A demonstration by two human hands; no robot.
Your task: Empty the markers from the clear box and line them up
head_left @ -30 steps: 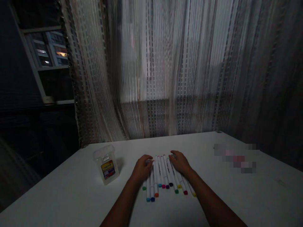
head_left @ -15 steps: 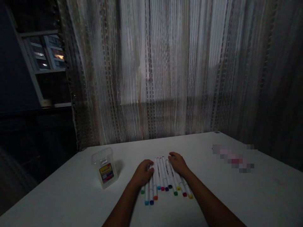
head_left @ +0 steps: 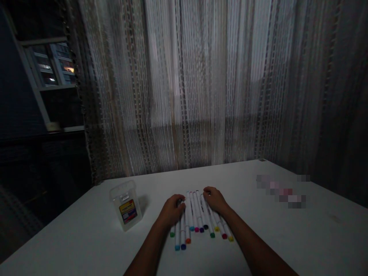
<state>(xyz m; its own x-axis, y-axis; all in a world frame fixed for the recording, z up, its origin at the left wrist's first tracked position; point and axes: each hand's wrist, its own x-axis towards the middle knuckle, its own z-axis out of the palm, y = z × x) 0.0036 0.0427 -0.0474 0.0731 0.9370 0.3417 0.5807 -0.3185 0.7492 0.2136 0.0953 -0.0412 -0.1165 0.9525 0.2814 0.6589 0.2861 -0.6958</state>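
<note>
Several white markers with coloured ends lie side by side in a fanned row on the table. My left hand curls over the upper part of the markers at the left of the row, thumb toward the middle. Around the upper right side of the row, my right hand has its fingers bent onto the markers there. Green, light blue, dark blue, orange, pink, purple, black, red and yellow ends point toward me. Both hands partly cover the outer markers.
A clear plastic case with a yellow and dark label stands left of my hands. The white table reaches back to a string curtain. A blurred-out pinkish thing lies at the right. A window is at the far left.
My right hand has shifted very slightly left and down against the markers. My left hand keeps nearly the same place. The whole view has moved a little.
</note>
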